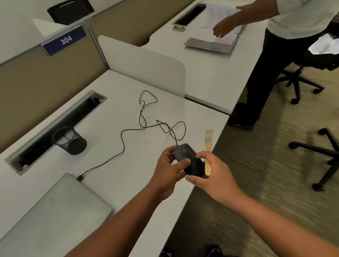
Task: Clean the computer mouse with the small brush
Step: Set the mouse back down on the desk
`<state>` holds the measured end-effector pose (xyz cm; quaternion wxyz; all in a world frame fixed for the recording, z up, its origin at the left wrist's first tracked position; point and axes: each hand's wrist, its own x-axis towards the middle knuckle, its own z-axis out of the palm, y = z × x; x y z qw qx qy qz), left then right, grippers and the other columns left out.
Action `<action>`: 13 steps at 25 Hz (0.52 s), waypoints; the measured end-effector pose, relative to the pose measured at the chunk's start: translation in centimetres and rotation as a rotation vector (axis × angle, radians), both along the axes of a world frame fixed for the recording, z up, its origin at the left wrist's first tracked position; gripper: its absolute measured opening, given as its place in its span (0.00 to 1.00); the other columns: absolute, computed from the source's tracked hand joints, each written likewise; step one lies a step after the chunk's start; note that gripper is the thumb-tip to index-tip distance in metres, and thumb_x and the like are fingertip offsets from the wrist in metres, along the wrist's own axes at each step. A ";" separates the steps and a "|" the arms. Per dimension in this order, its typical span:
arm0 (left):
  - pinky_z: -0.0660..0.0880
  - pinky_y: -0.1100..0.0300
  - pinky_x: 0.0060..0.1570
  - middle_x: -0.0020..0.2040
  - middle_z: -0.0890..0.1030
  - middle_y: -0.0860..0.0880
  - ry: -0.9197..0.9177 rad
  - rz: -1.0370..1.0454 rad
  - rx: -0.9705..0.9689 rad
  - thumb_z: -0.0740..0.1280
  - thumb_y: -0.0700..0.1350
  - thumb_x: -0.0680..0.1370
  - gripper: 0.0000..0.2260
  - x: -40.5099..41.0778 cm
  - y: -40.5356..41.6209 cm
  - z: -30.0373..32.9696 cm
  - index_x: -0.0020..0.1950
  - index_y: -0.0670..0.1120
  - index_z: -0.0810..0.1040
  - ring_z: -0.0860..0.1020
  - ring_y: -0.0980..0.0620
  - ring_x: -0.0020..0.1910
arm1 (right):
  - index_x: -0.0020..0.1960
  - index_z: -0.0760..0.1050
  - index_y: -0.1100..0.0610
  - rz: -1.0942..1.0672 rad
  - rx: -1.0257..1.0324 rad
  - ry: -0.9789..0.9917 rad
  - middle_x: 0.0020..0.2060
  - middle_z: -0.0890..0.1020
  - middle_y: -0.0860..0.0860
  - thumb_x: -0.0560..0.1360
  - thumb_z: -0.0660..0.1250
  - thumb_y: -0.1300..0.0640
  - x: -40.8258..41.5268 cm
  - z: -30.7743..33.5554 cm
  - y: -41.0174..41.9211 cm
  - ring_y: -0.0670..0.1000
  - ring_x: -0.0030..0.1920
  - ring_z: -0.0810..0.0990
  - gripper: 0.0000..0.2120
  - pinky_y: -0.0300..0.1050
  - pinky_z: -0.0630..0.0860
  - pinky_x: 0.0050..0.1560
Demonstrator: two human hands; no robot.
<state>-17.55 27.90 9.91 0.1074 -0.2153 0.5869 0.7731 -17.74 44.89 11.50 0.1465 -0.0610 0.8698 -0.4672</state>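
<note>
A black wired computer mouse (186,152) is lifted just above the white desk (111,167), near its right edge. My left hand (167,169) grips its left side, with the thumb across the top. My right hand (214,176) pinches its right side between forefinger and thumb. Its thin black cable (140,118) loops over the desk and ends at a plug beside a laptop. The small brush (208,143), with a pale wooden handle, metal band and pinkish bristles, lies at the desk edge just behind my right hand. Its handle is partly hidden.
A closed grey laptop (51,215) lies at the near left. A black mesh pen cup (70,141) stands by the cable slot. A white divider (145,70) bounds the desk on the far side. Another person (269,52) stands at the neighbouring desk. Office chairs (335,158) stand on the right.
</note>
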 end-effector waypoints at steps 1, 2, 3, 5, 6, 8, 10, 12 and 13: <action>0.83 0.43 0.60 0.68 0.77 0.44 0.002 -0.010 0.009 0.73 0.33 0.79 0.25 -0.3 -0.5 0.0 0.73 0.48 0.72 0.79 0.39 0.66 | 0.67 0.71 0.44 -0.009 0.032 0.047 0.61 0.77 0.42 0.69 0.81 0.47 -0.3 -0.1 -0.8 0.45 0.60 0.77 0.30 0.39 0.80 0.54; 0.84 0.44 0.59 0.68 0.77 0.44 0.005 -0.018 0.014 0.73 0.33 0.79 0.25 -0.7 -1.0 0.0 0.74 0.48 0.72 0.79 0.39 0.66 | 0.67 0.71 0.45 -0.016 0.054 0.090 0.61 0.77 0.42 0.69 0.81 0.47 -0.7 -0.2 -1.5 0.46 0.59 0.77 0.31 0.41 0.80 0.55; 0.84 0.44 0.60 0.68 0.77 0.44 0.002 -0.021 0.015 0.73 0.33 0.79 0.26 -1.1 -1.6 -0.2 0.74 0.48 0.72 0.80 0.39 0.66 | 0.67 0.71 0.46 -0.019 0.073 0.124 0.60 0.78 0.43 0.69 0.81 0.48 -1.2 -0.4 -2.1 0.46 0.59 0.77 0.30 0.40 0.79 0.55; 0.82 0.46 0.62 0.67 0.79 0.43 -0.018 -0.015 0.010 0.72 0.34 0.80 0.24 -2.2 -2.6 -0.7 0.74 0.47 0.72 0.80 0.41 0.66 | 0.68 0.71 0.48 -0.023 0.108 0.143 0.59 0.77 0.44 0.70 0.80 0.50 -2.6 -0.8 -3.0 0.47 0.58 0.76 0.30 0.34 0.75 0.51; 0.81 0.47 0.64 0.67 0.79 0.44 -0.032 -0.011 -0.010 0.72 0.36 0.81 0.22 -2.9 -3.2 -1.1 0.73 0.47 0.73 0.80 0.43 0.66 | 0.68 0.71 0.48 -0.029 0.129 0.140 0.59 0.77 0.44 0.70 0.80 0.51 -3.4 -1.0 -3.2 0.47 0.58 0.76 0.30 0.32 0.72 0.49; 0.79 0.49 0.67 0.67 0.80 0.46 -0.049 0.004 -0.108 0.72 0.38 0.82 0.21 -4.4 -4.3 -1.9 0.73 0.48 0.73 0.80 0.47 0.65 | 0.69 0.71 0.49 -0.039 0.173 0.117 0.59 0.76 0.44 0.71 0.80 0.53 -5.3 -2.0 -3.2 0.46 0.57 0.74 0.31 0.29 0.70 0.45; 0.77 0.47 0.70 0.67 0.81 0.47 -0.064 0.054 -0.206 0.71 0.39 0.82 0.20 -6.6 -5.7 -3.1 0.72 0.49 0.74 0.80 0.48 0.65 | 0.70 0.71 0.49 -0.033 0.201 0.083 0.60 0.76 0.45 0.71 0.79 0.54 -7.4 -3.6 -2.8 0.46 0.57 0.74 0.31 0.32 0.70 0.45; 0.77 0.47 0.70 0.66 0.81 0.48 -0.087 0.086 -0.281 0.70 0.39 0.82 0.19 -8.9 -6.9 -3.8 0.72 0.48 0.74 0.79 0.48 0.65 | 0.70 0.71 0.51 -0.019 0.211 0.076 0.59 0.77 0.46 0.72 0.78 0.54 -9.5 -5.3 -2.6 0.46 0.56 0.74 0.30 0.32 0.69 0.45; 0.77 0.49 0.68 0.67 0.80 0.48 -0.103 0.090 -0.328 0.70 0.39 0.82 0.20 -10.1 -7.5 -4.0 0.73 0.48 0.74 0.79 0.49 0.65 | 0.70 0.71 0.52 -0.005 0.203 0.069 0.59 0.76 0.45 0.72 0.78 0.54 -10.5 -6.1 -2.7 0.46 0.55 0.74 0.29 0.32 0.69 0.45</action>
